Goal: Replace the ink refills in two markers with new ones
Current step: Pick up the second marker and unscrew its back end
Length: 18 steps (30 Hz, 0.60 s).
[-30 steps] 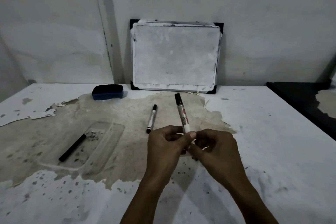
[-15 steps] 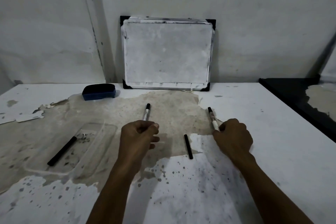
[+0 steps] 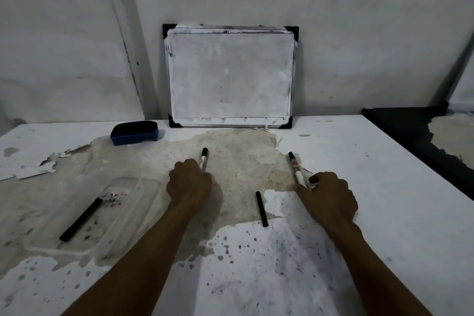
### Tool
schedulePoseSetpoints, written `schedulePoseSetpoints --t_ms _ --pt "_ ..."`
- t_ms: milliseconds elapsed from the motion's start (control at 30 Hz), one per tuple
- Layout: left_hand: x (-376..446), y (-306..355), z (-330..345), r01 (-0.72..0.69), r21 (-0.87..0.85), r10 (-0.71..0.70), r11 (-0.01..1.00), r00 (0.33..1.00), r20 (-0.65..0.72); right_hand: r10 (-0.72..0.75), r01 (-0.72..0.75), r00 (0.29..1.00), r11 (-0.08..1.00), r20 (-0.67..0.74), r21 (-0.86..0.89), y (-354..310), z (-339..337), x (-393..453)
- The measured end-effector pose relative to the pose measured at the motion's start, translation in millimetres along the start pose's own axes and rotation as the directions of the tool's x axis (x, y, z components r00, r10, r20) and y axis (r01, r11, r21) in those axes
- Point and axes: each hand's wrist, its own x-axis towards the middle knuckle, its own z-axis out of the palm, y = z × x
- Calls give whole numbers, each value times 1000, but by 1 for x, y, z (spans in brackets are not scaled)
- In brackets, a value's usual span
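Two white markers with black caps lie on the worn table. My left hand (image 3: 189, 185) is closed around the lower end of the left marker (image 3: 203, 159), whose cap points away from me. Over to the right, my right hand (image 3: 327, 196) rests on the table with its fingertips on the lower end of the right marker (image 3: 295, 166). A black refill stick (image 3: 261, 209) lies loose between my hands. Another black refill (image 3: 81, 219) lies in a clear plastic tray (image 3: 133, 215) at the left.
A small whiteboard (image 3: 230, 75) leans on the wall at the back. A blue eraser (image 3: 135, 132) sits left of it. A dark table (image 3: 420, 136) adjoins on the right. The tabletop (image 3: 384, 187) has peeling white paint.
One second ago both hands held one marker in front of me. My right hand has since carried it to the right and laid it down; my left hand reached to the other marker.
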Motion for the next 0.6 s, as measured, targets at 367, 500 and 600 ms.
schedulePoseSetpoints --t_ms 367,500,600 --pt "-23 16 -33 441 -844 57 305 876 478 -252 120 951 834 179 538 -43 -14 -41" --pt "-43 11 -39 379 -907 239 185 878 416 -215 -253 746 784 630 566 -68 -8 -49" --pt "-53 5 -40 360 -920 312 155 866 392 -245 -453 560 709 791 540 -75 -2 -52"
